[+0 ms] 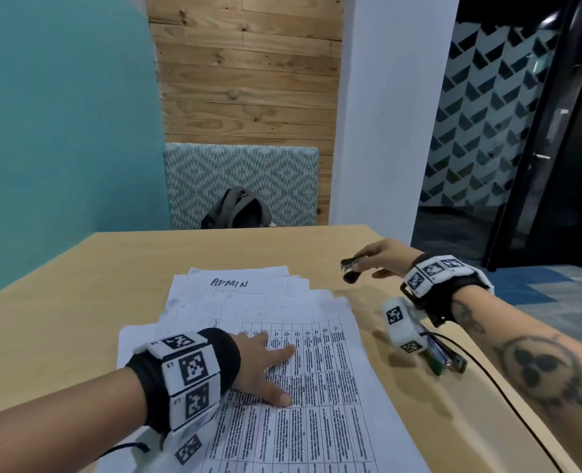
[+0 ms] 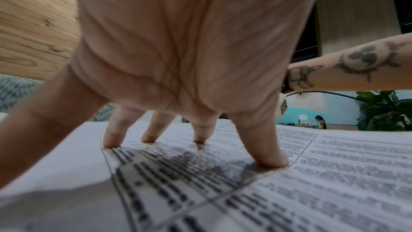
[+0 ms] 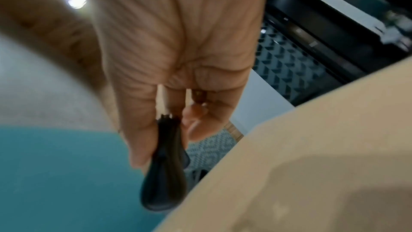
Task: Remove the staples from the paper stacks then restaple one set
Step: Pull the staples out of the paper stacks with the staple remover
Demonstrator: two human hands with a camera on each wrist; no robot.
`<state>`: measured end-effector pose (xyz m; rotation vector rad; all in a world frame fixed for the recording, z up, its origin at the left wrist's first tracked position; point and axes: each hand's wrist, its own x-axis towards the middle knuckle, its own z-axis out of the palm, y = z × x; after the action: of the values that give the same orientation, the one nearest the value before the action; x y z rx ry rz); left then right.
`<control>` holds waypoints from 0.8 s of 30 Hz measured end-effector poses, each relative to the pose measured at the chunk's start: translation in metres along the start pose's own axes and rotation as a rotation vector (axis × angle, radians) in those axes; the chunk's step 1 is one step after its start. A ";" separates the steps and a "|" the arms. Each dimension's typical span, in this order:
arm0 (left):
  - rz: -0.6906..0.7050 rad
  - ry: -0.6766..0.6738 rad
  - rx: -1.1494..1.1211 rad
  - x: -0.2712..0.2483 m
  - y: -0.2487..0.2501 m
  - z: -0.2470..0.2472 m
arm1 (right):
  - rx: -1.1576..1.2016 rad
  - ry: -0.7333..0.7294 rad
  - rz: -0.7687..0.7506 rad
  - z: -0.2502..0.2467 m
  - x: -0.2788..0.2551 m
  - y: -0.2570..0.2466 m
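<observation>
Head view first: we have several paper stacks (image 1: 269,336) fanned loosely over one another on the wooden table (image 1: 61,312), the top sheet a printed grid, a sheet further back lettered "ADMIN". We can see no staple in any corner, but the corners are too small to be sure, so we judge the removing either under way or near its end, and the restapling not yet begun. Our left hand (image 1: 265,367) lies flat on the top sheet, fingers spread and straight, pinning it down. Our right hand (image 1: 381,259) is raised above the table to the right of the papers, pinching a small dark staple remover (image 1: 351,269) between thumb and fingers, well apart from the sheets. Below that wrist, near the table's right edge, lies what looks like a stapler (image 1: 448,360), partly hidden by the wrist camera, untouched.

Left wrist view: our fingertips (image 2: 273,162) press straight down on the printed sheet, the palm arched above it, nothing gripped. The right forearm crosses behind.

Right wrist view: blurred, but we make out the staple remover's black handle (image 3: 165,183) held between the thumb and the first fingers, the hand pointing away past the table's edge. Whether the tool's claws are squeezed together we cannot tell.
</observation>
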<state>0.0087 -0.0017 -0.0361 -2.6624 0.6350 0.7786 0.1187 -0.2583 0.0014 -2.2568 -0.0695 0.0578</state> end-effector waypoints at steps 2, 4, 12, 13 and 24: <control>0.004 0.004 -0.005 0.000 0.000 0.000 | 0.302 0.048 -0.044 0.001 -0.015 -0.002; 0.018 0.016 -0.037 0.000 -0.001 -0.002 | 0.556 0.062 -0.081 0.004 -0.027 -0.011; -0.130 0.334 -0.625 0.001 -0.073 -0.022 | 0.841 -0.091 -0.116 0.046 -0.051 -0.042; -0.176 0.359 -0.728 0.005 -0.086 -0.023 | 0.841 -0.110 -0.091 0.051 -0.050 -0.042; -0.392 0.222 -0.935 0.063 -0.120 -0.025 | 0.433 -0.596 0.265 0.110 -0.044 -0.023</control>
<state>0.1256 0.0712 -0.0331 -3.5627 -0.3292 0.7883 0.0668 -0.1618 -0.0493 -1.7376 -0.0658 0.8074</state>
